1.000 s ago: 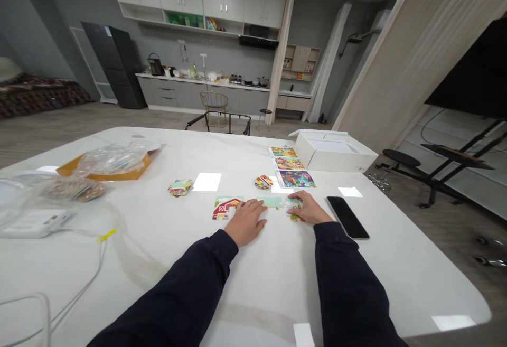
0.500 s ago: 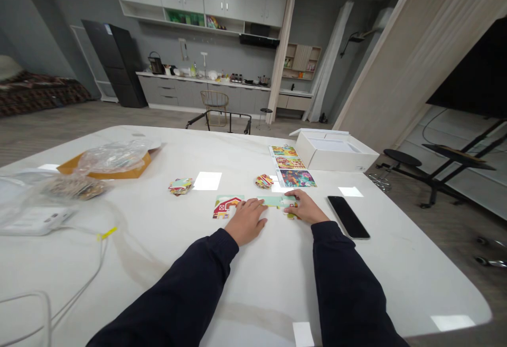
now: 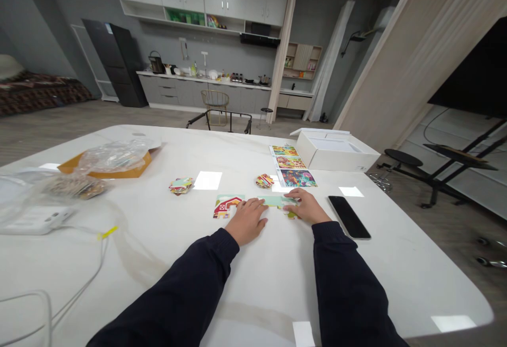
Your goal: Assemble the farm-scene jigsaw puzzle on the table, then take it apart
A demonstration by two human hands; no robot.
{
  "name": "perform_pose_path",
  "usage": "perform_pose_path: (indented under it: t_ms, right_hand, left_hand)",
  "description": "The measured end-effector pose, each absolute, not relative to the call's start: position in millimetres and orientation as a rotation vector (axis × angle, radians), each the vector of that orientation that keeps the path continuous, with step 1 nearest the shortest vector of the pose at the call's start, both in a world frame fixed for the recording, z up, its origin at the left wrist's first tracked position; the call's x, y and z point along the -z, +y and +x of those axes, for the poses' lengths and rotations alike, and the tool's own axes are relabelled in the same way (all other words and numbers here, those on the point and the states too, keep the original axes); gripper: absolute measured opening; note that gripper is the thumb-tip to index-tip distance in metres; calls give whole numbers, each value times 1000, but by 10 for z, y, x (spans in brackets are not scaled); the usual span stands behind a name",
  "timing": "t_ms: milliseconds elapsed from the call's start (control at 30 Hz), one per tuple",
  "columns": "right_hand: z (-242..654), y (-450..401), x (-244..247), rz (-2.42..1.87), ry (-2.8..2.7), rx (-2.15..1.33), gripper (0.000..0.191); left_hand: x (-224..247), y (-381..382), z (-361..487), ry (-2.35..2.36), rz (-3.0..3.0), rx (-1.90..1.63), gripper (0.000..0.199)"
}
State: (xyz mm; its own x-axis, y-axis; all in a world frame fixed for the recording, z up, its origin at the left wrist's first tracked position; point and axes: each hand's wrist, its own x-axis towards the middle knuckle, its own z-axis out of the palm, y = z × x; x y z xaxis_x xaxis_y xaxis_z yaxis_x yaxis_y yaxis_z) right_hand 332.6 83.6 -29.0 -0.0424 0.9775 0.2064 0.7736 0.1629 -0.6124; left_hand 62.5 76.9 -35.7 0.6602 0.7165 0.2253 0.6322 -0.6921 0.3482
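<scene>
My left hand (image 3: 247, 221) lies flat with its fingers spread over the joined jigsaw puzzle pieces. To its left shows the puzzle section with a red barn (image 3: 225, 207); part of it is under my fingertips. A pale green puzzle strip (image 3: 272, 200) runs from the left fingertips toward my right hand (image 3: 304, 206). The right thumb and fingers close around the edges of a puzzle piece (image 3: 291, 214) at the strip's right end, largely covered by the hand. Beyond my hands are two small piles of puzzle pieces, one left (image 3: 181, 185) and one right (image 3: 264, 180).
A black phone (image 3: 348, 217) lies right of my right hand. Behind are a sheet with colourful pictures (image 3: 292, 163) and a white open box (image 3: 343, 154). Plastic bags, an orange tray (image 3: 137, 170) and a white cable (image 3: 103, 246) lie at the left.
My right hand has shifted slightly left, and its puzzle piece now sits tight against the pale green strip. My left hand stays in place.
</scene>
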Motion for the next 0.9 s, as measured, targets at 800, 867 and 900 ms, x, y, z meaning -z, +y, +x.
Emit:
perform_pose_path:
  t_ms: [800,867,900]
  right_hand:
    - [3351,897,408,-1572,-1488,-706,18]
    - [3381,898,429,-1528,-1483,-747,18]
    - [3397,900,441,-1522,-1483,-757,20]
  left_hand:
    - [307,760,634,1103,2633,-465,40]
    - [313,761,632,1105,2635,-465,40]
    - [318,762,631,1104,2638,-468,40]
